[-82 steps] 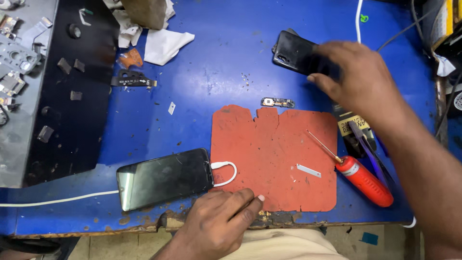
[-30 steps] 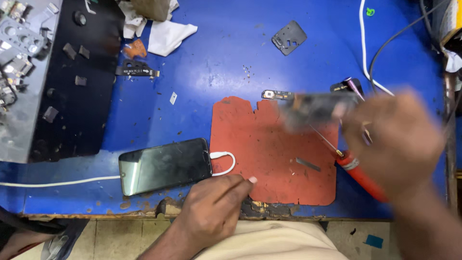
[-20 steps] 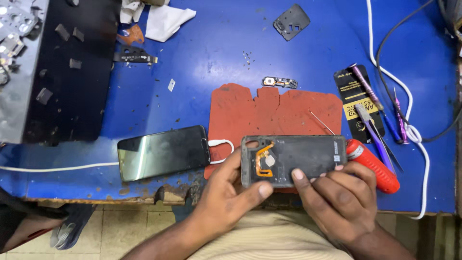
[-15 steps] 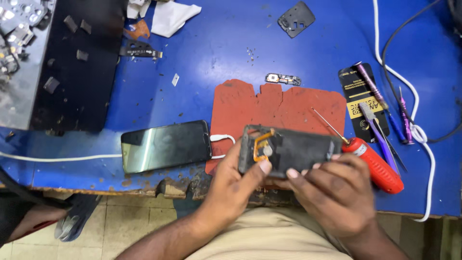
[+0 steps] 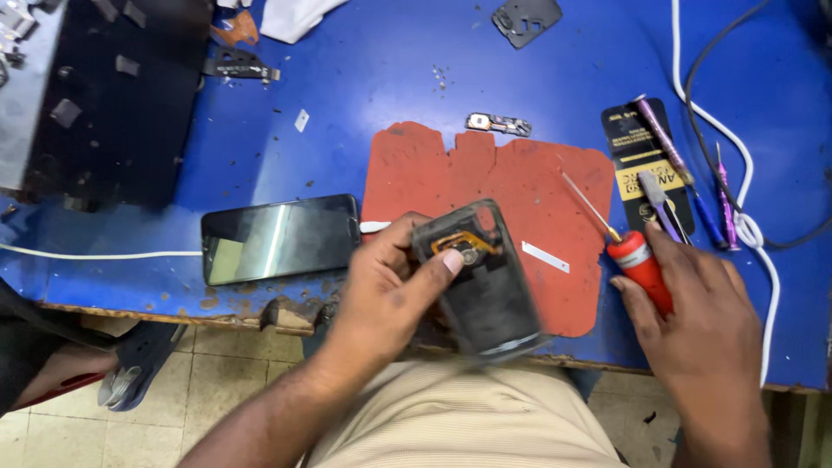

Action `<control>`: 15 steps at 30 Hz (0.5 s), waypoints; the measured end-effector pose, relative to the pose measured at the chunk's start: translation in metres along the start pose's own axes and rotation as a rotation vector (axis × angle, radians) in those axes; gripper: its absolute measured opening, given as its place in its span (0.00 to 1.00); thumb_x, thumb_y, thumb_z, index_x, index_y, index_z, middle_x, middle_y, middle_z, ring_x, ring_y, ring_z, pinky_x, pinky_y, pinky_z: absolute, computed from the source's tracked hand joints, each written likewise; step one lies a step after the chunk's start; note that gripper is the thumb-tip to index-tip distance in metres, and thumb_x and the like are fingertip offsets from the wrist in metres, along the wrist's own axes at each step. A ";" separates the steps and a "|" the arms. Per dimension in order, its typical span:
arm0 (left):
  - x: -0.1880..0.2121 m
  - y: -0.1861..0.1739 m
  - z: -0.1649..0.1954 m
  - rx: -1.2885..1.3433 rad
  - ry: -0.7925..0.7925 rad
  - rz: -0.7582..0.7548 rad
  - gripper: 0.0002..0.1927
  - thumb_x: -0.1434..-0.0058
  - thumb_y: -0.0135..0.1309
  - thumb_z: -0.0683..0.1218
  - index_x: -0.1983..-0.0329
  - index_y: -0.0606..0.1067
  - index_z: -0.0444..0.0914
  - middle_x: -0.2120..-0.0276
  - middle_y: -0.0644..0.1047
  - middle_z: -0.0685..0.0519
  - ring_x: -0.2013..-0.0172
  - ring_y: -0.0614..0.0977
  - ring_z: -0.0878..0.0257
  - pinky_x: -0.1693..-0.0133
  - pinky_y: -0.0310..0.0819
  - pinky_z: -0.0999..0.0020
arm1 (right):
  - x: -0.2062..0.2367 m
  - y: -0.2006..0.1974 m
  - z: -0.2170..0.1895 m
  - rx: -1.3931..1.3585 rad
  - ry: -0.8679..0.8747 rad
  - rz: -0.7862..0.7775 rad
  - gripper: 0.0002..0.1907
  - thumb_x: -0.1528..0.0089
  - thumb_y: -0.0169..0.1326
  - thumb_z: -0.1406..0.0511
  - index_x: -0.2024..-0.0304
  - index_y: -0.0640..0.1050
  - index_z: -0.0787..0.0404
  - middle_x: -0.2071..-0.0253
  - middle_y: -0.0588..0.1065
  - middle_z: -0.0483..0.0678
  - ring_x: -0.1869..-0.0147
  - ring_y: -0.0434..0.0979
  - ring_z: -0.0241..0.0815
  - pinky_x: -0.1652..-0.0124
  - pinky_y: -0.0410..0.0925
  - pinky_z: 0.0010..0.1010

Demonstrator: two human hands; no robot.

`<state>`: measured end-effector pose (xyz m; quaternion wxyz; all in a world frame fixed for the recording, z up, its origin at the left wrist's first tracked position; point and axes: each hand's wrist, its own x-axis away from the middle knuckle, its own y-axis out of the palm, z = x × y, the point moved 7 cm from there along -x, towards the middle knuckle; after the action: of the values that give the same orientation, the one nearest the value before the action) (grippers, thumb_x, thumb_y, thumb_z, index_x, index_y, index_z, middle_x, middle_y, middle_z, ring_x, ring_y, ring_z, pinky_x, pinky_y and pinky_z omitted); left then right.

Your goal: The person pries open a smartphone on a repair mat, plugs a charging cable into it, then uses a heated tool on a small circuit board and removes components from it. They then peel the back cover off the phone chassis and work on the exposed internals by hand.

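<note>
The opened phone [image 5: 485, 282] is held by the left hand [image 5: 390, 290] over the near edge of the bench [image 5: 416, 104], above the red mat [image 5: 511, 186]; the fingers are wrapped round its left side, with the thumb [image 5: 438, 269] pressed beside an orange flex part [image 5: 464, 245] inside the shell. The right hand [image 5: 693, 303] rests on the red handle of the screwdriver [image 5: 637, 260]; the fingers are curled loosely over it, and whether a firm grip is made cannot be told. Risks are judged as follows. The phone is gripped from one side only and overhangs the edge, so a slip could drop it to the tiled floor [image 5: 104, 433]. The flex part appears thin and could be creased or torn by thumb pressure. The screwdriver's fine metal shaft could scratch exposed parts if it is swung carelessly. Small loose parts, such as the metal bracket [image 5: 498, 124], could be swept off by a sleeve or wrist. As to materials, the phone shell is dark, rigid and rounded at the corners; the mat is matte, worn and notched along its far edge; the bench surface is blue, chipped and dusty. A second phone [image 5: 279, 237], glossy and black, lies flat to the left with a white cable [image 5: 95, 255] leading away from it.
</note>
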<state>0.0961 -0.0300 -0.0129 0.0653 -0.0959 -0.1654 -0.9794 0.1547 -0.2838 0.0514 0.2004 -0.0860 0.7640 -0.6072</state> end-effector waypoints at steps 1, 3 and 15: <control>-0.002 0.000 0.003 -0.005 -0.010 -0.012 0.08 0.30 0.55 0.39 0.51 0.75 0.30 0.60 0.82 0.53 0.59 0.80 0.70 0.55 0.77 0.72 | 0.000 0.000 0.001 -0.007 -0.003 0.013 0.32 0.44 0.68 0.64 0.38 0.78 0.65 0.50 0.77 0.57 0.48 0.77 0.56 0.49 0.71 0.43; -0.005 -0.001 0.011 -0.013 -0.030 -0.036 0.08 0.32 0.55 0.40 0.52 0.78 0.31 0.62 0.82 0.54 0.60 0.81 0.71 0.55 0.77 0.74 | 0.003 -0.003 0.005 -0.044 0.014 0.050 0.32 0.45 0.69 0.65 0.38 0.77 0.65 0.50 0.77 0.58 0.49 0.77 0.56 0.50 0.71 0.42; -0.025 0.031 0.047 -0.986 -0.058 -0.203 0.13 0.38 0.56 0.45 0.50 0.76 0.40 0.70 0.81 0.40 0.64 0.82 0.42 0.64 0.71 0.49 | 0.024 -0.007 0.027 -0.347 -0.094 0.011 0.28 0.51 0.74 0.62 0.52 0.78 0.64 0.53 0.78 0.54 0.51 0.82 0.45 0.53 0.75 0.32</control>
<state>0.1330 -0.0407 0.0345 -0.0878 -0.1258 0.3065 -0.9394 0.1433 -0.3185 0.0480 0.2214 -0.1433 0.8477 -0.4603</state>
